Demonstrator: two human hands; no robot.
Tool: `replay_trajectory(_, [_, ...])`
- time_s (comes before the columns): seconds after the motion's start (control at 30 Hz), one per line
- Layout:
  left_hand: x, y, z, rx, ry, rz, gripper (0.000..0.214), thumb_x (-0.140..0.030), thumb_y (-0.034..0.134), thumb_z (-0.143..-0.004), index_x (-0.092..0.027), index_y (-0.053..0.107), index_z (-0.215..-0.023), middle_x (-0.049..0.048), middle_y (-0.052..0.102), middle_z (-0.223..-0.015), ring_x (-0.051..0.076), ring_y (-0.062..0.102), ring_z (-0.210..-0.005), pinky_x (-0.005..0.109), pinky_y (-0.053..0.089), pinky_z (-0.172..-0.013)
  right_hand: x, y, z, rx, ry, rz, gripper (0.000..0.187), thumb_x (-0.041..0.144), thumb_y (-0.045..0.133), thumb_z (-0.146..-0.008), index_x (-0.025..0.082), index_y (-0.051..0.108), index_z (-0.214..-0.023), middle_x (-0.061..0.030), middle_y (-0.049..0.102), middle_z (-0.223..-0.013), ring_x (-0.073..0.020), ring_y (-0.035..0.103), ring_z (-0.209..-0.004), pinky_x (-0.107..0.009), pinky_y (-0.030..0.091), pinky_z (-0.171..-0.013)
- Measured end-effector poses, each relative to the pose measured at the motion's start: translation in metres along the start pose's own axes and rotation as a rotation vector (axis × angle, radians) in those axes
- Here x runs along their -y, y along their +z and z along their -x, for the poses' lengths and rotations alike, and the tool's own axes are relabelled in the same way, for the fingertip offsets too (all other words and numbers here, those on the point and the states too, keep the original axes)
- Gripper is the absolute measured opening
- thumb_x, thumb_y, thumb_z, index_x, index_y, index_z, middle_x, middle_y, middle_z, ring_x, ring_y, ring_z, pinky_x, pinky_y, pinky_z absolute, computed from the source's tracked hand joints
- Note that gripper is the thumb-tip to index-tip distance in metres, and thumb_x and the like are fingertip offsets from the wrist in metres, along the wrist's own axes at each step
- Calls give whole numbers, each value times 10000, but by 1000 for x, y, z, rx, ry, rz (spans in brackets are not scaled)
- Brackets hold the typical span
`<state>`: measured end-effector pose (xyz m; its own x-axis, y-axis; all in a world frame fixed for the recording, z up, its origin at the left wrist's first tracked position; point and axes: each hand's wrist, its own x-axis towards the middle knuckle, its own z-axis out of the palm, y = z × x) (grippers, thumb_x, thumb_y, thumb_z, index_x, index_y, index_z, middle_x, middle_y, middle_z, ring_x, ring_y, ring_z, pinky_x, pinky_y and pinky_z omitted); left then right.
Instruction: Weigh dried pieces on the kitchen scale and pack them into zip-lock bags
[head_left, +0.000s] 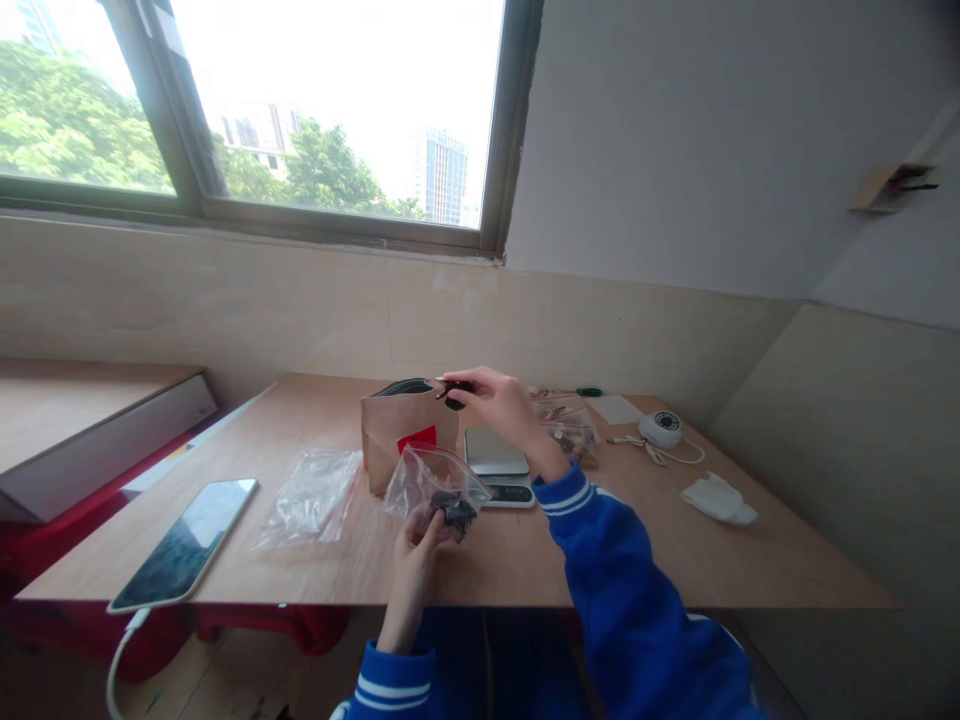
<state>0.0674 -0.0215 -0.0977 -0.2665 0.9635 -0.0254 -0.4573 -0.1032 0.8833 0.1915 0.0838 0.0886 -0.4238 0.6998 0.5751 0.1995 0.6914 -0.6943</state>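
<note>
- L hand (pixel 414 560) closed, gripping clear zip bag (pixel 435 482) w/ dark pieces (pixel 454 516) inside, just above table
- R hand (pixel 495 400) pinching small black item (pixel 454 392) at top of kraft paper bag (pixel 409 435)
- Digital scale (pixel 499 470) just beside paper bag, on wood table (pixel 675 560)
- Phone (pixel 184 545), 2nd plastic bag (pixel 311 498) to L
</note>
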Motion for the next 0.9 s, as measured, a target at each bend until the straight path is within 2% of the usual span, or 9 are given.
replay_trajectory(0.13, [-1, -2, -2, -1, -12, -18, 412, -394, 782, -648, -147, 693, -965, 113, 721, -1006, 244, 677, -916, 296, 523, -744, 5, 16, -31, -66, -129, 86, 228, 279, 562, -898, 217, 672, -1088, -58, 660, -1103, -174, 602, -1027, -313, 474, -906])
replay_trajectory(0.23, [-3, -4, -2, 1, 12, -27, 407, -394, 786, -643, -149, 698, -957, 113, 719, -1016, 248, 669, -945, 310, 519, -788, -2, 24, -41, 17, -199, 99, 181, 215, 571, -888, 207, 685, -1028, -45, 663, -1040, -157, 610, -992, -289, 466, -895])
replay_trajectory(0.37, [-5, -5, -1, -5, 10, -19, 421, -401, 771, -663, -151, 692, -994, 111, 718, -1024, 244, 668, -948, 324, 514, -818, -19, 31, -38, 150, -229, 110, 166, 167, 575, -875, 182, 694, -990, -52, 670, -999, -157, 614, -973, -296, 462, -903])
replay_trajectory(0.5, [-5, -4, 0, -15, 6, -21, 437, -395, 774, -658, -147, 690, -1007, 120, 715, -1045, 256, 666, -964, 345, 513, -842, -26, 37, -29, 168, -233, 221, 187, 222, 547, -907, 183, 701, -1005, -76, 646, -1114, -177, 556, -1095, -345, 399, -1006])
replay_trajectory(0.6, [-6, -3, 0, -1, 12, -22, 437, -397, 770, -659, -146, 692, -1009, 123, 716, -1048, 266, 664, -978, 367, 506, -873, -20, 37, -22, 146, -261, 227, 237, 223, 537, -907, 206, 666, -1105, -74, 589, -1244, -182, 477, -1217, -366, 331, -1081])
replay_trajectory(0.67, [-7, -4, 0, 13, 18, -28, 442, -384, 781, -643, -148, 696, -1007, 123, 720, -1040, 273, 664, -984, 383, 500, -895, -14, 34, -14, 75, -237, 169, 247, 189, 512, -901, 207, 657, -1100, -72, 587, -1228, -177, 493, -1197, -363, 346, -1067])
replay_trajectory(0.77, [-8, -5, -1, 12, 31, -43, 444, -334, 807, -603, -157, 706, -998, 115, 727, -1031, 277, 661, -1003, 395, 484, -933, -8, 28, 3, 31, -113, 31, 245, 107, 451, -864, 174, 681, -915, -60, 643, -1010, -159, 596, -980, -306, 467, -888])
replay_trajectory(0.83, [-8, -6, -2, 12, 34, -62, 439, -306, 810, -592, -165, 712, -995, 109, 728, -1031, 278, 660, -1007, 399, 476, -945, -9, 25, 17, 123, -6, -36, 267, 58, 429, -816, 163, 675, -826, -36, 664, -868, -140, 620, -831, -257, 490, -754])
replay_trajectory(0.9, [-7, -6, -2, 11, 36, -86, 426, -297, 803, -598, -166, 717, -994, 107, 729, -1027, 281, 660, -1006, 407, 473, -946, -13, 24, 31, 260, 97, -24, 292, 33, 422, -786, 161, 683, -810, -22, 685, -812, -129, 628, -765, -235, 484, -702])
